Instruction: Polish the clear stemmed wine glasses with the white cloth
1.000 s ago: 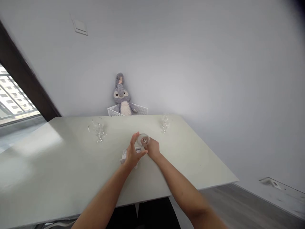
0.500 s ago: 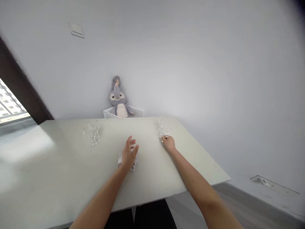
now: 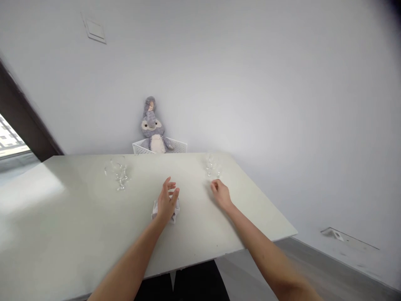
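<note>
My left hand (image 3: 167, 201) hovers over a crumpled pale cloth (image 3: 176, 212) near the middle of the table, its fingers apart and nothing between them. To the right, my right hand (image 3: 220, 193) is closed, with fingers curled; whether anything is inside is hidden. Just beyond it stand clear glasses (image 3: 210, 166), faint against the white top. More clear glassware (image 3: 120, 173) stands on the left part of the table.
The white table (image 3: 94, 225) has its front edge close to my body. Behind its far edge, a grey plush toy (image 3: 156, 133) sits in a white perforated basket (image 3: 179, 146) against the wall. A dark frame (image 3: 28, 113) borders a window at left.
My right hand has come back a little from the right-hand glasses, which now show a gap to it. My left hand keeps its place over the cloth. The view has shifted slightly.
</note>
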Demonstrator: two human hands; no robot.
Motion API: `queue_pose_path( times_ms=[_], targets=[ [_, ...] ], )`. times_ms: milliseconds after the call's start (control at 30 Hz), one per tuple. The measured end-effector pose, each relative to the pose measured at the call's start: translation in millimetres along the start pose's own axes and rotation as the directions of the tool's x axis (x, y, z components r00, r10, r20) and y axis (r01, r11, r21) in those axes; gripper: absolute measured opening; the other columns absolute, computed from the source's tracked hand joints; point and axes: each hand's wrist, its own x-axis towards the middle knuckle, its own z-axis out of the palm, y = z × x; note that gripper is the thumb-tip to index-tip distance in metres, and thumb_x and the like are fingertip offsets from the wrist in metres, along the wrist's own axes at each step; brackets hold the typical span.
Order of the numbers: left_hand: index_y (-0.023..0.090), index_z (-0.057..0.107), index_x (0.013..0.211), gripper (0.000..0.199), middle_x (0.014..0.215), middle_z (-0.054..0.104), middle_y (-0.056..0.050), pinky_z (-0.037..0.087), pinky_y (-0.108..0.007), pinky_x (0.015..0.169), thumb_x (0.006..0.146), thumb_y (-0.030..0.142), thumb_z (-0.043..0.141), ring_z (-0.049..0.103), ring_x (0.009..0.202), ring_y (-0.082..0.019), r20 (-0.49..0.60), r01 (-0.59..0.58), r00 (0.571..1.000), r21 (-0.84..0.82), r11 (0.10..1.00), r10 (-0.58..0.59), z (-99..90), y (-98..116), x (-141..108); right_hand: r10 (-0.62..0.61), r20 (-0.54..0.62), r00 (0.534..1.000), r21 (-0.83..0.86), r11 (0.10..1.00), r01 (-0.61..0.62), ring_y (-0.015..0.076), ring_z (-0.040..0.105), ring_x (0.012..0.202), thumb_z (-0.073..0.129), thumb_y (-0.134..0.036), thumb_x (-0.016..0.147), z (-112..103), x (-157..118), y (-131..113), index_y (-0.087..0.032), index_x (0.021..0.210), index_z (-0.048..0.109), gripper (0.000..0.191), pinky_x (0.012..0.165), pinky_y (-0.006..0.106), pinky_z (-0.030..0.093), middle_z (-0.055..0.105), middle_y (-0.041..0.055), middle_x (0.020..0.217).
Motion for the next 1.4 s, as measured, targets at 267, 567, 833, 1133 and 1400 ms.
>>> queue_pose_path(
  times_ms=[267, 567, 833, 1133, 1400],
  targets=[
    [0.025, 0.04, 0.121, 0.05, 0.101, 0.057, -0.007, 0.046, -0.034, 0.073, 0.075, 0.044, 0.052, 0.056, 0.086, -0.019, -0.122, 0.072, 0.989, -0.069, 0.995, -0.08, -9.5, -6.9, 6.0, -0.22, 0.292, 0.931, -0.329, 0.891, 0.314, 0.0292, 0.02, 0.13, 0.026, -0.055, 0.084, 58.2, 37.6, -34.7, -0.005, 0.135, 0.023, 0.072, 0.102, 0.041, 0.015, 0.026, 0.0207, 0.139],
    [0.024, 0.041, 0.116, 0.043, 0.095, 0.056, -0.005, 0.046, -0.027, 0.067, 0.078, 0.044, 0.048, 0.054, 0.084, -0.015, -0.28, 0.119, 0.944, -0.206, 0.971, -0.175, -20.8, -21.3, 18.1, -0.079, 0.204, 0.976, -0.39, 0.908, 0.155, 0.03, 0.035, 0.119, 0.028, -0.052, 0.085, 44.7, 53.7, -27.2, -0.007, 0.135, 0.022, 0.067, 0.096, 0.041, 0.022, 0.04, 0.0219, 0.129],
    [0.025, 0.036, 0.1, 0.024, 0.071, 0.043, 0.004, 0.044, -0.02, 0.057, 0.082, 0.04, 0.036, 0.047, 0.058, -0.007, -0.675, 0.049, 0.553, -0.559, 0.828, -0.489, -58.0, -29.1, 37.8, -0.392, 0.283, 0.875, -0.04, 0.907, 0.42, 0.0163, 0.052, 0.093, 0.029, -0.038, 0.089, 34.6, -5.0, -104.6, -0.02, 0.105, 0.057, 0.036, 0.078, 0.027, 0.037, 0.059, 0.0065, 0.099],
    [0.027, 0.015, 0.123, 0.058, 0.099, 0.052, -0.011, 0.051, -0.034, 0.065, 0.079, 0.063, 0.023, 0.061, 0.082, -0.019, -0.153, 0.169, 0.626, -0.93, 0.325, -0.765, -120.5, -53.2, 63.7, -0.607, 0.453, 0.653, -0.101, 0.692, 0.714, 0.0226, 0.051, 0.09, 0.059, -0.044, 0.072, 58.2, -66.2, -141.1, -0.021, 0.098, 0.06, 0.034, 0.075, 0.033, 0.037, 0.057, 0.009, 0.096],
    [0.02, 0.038, 0.091, 0.034, 0.098, 0.053, -0.013, 0.054, -0.03, 0.063, 0.083, 0.052, 0.033, 0.061, 0.086, -0.018, -0.093, 0.086, 0.705, -0.973, 0.215, -0.703, -135.7, -48.9, 88.8, -0.329, 0.348, 0.878, 0.428, 0.889, 0.163, 0.0109, 0.049, 0.06, 0.054, -0.032, 0.075, 53.4, -34.5, -121.1, -0.018, 0.067, 0.06, 0.017, 0.055, 0.022, 0.036, 0.053, -0.0007, 0.067]
  ],
)
